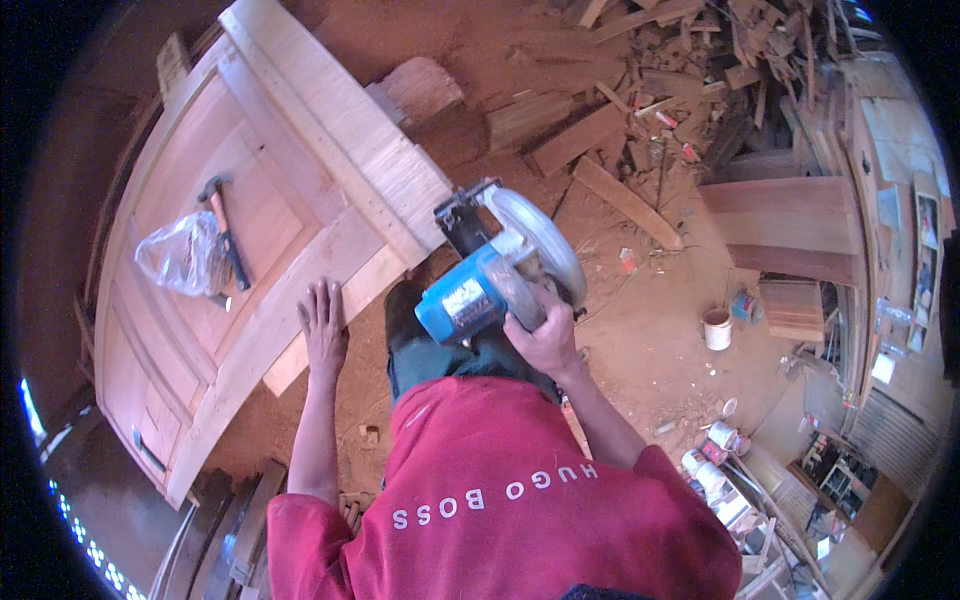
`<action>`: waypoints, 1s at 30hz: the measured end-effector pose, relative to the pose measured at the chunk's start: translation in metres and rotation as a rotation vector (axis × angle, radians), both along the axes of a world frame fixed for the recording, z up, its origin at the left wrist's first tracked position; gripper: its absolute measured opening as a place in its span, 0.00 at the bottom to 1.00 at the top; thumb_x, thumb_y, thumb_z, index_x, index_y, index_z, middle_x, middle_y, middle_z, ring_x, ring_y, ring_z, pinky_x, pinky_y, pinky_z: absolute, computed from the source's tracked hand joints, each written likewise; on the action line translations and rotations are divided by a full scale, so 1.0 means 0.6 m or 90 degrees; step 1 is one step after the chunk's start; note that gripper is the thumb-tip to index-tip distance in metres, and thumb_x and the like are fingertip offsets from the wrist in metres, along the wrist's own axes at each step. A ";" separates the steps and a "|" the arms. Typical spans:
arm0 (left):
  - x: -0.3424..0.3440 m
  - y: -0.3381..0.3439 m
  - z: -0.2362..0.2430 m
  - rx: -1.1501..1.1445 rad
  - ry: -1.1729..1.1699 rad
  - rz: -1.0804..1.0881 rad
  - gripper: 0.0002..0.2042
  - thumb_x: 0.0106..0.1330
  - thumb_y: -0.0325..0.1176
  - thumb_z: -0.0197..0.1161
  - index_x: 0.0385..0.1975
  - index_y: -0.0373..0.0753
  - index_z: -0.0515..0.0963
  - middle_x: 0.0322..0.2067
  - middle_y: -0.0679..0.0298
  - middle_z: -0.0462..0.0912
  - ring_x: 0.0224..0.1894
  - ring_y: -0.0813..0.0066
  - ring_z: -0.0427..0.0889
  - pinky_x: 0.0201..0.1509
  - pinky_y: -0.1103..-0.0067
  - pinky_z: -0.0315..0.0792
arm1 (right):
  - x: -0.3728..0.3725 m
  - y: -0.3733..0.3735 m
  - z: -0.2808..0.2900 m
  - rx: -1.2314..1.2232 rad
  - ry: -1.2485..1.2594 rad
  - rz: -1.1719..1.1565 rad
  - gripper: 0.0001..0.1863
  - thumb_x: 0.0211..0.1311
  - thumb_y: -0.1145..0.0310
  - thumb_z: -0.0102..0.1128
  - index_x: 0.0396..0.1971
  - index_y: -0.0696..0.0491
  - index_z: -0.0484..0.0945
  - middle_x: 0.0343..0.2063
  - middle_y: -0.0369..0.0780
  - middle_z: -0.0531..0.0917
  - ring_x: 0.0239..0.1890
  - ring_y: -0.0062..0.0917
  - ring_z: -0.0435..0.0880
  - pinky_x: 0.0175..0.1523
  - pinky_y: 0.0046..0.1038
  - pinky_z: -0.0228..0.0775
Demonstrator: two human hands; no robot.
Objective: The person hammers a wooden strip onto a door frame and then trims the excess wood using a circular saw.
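A blue circular saw (464, 296) with a silver blade guard is gripped by its handle in my right hand (546, 336). Its base plate is close to the near right corner of a wooden panel door (280, 300); whether it touches the wood I cannot tell. My left hand (325, 318) lies flat on the door's near edge, fingers stretched out. Along the door's right side runs a pale board (345, 110). On the door rest a hammer (220, 225) and a clear plastic bag (180, 256). The saw's blade is mostly hidden by the guard.
Loose planks (628, 203) and a heap of wood scraps (745, 60) lie on the dirt floor at the far right. A white bucket (717, 330) stands to the right. Several containers (722, 438) and clutter fill the lower right. A stone block (418, 88) sits beyond the door.
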State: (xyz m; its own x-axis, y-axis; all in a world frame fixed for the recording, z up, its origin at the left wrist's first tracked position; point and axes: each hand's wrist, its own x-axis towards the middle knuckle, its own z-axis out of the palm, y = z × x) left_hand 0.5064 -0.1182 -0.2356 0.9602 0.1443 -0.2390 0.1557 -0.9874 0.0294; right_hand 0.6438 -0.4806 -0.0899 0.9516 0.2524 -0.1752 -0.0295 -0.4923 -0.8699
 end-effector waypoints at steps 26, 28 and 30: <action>-0.011 -0.005 -0.023 -0.050 -0.079 0.029 0.46 0.55 0.11 0.47 0.77 0.48 0.47 0.78 0.59 0.44 0.79 0.55 0.41 0.77 0.46 0.35 | 0.008 0.081 -0.017 0.008 0.038 0.162 0.26 0.51 0.65 0.69 0.50 0.60 0.76 0.39 0.59 0.84 0.46 0.52 0.84 0.54 0.44 0.77; -0.014 -0.004 -0.024 -0.051 -0.081 0.033 0.46 0.55 0.11 0.47 0.77 0.48 0.47 0.78 0.60 0.44 0.80 0.55 0.41 0.77 0.47 0.35 | 0.014 0.090 -0.006 -0.004 0.043 0.169 0.26 0.52 0.65 0.69 0.50 0.60 0.75 0.39 0.58 0.84 0.47 0.52 0.84 0.55 0.44 0.76; -0.013 -0.005 -0.028 -0.051 -0.091 0.032 0.45 0.56 0.11 0.47 0.77 0.48 0.48 0.78 0.59 0.45 0.80 0.55 0.41 0.77 0.47 0.35 | 0.015 0.092 -0.015 0.001 0.037 0.157 0.24 0.52 0.67 0.68 0.49 0.60 0.76 0.37 0.57 0.84 0.45 0.51 0.85 0.51 0.43 0.76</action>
